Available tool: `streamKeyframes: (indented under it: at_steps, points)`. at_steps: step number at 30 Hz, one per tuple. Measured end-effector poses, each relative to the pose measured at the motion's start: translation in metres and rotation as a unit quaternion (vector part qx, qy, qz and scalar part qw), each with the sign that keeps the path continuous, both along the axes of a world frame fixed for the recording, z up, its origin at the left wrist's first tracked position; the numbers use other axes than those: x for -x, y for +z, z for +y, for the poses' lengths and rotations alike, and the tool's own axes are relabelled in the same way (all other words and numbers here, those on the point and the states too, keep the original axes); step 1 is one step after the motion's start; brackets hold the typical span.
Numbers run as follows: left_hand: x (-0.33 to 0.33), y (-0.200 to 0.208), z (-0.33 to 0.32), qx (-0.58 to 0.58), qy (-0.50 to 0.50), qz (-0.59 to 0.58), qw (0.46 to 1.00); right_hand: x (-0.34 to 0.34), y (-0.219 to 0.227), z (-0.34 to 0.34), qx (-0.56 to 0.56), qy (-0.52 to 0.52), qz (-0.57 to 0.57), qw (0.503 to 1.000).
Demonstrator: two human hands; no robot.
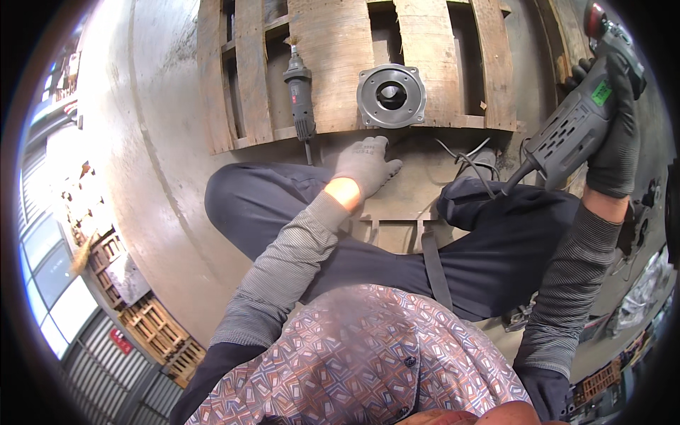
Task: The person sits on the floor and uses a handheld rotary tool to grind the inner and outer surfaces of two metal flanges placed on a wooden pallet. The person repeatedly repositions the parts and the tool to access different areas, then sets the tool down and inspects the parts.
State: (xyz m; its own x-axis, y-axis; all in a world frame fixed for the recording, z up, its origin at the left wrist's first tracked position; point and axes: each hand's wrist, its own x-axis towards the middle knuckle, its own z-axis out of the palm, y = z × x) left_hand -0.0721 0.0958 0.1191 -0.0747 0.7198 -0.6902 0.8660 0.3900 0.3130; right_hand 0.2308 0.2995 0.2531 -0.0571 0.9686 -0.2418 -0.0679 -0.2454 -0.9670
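Observation:
My right hand (615, 134), in a grey work glove, is closed around a grey angle grinder (570, 131) held up at the far right, its reddish disc end pointing away from me. My left hand (367, 164), also gloved, hangs near the pallet's front edge, thumb apart from the fingers, holding nothing. Just beyond it, a round grey metal flange housing (370, 96) with a central bore and corner lugs lies on the wooden pallet (333, 35). Left of the housing rests a grey die grinder (300, 99), a brush-like tip at its far end and its cord toward me.
Loose cable (482, 159) loops by my foot at the pallet's right end. A second wooden board (556, 35) stands at the upper right. On the far left are stacked pallets (159, 329) and a broom head (81, 256). Clear plastic wrapping (641, 294) lies at the right.

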Motion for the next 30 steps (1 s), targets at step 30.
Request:
streamKeyframes:
  at_steps: [30]
  points:
    - [-0.016,-0.112,0.058,-0.181,-0.206,0.185,0.944,0.005,-0.026,0.009,0.054,-0.025,0.033,0.998]
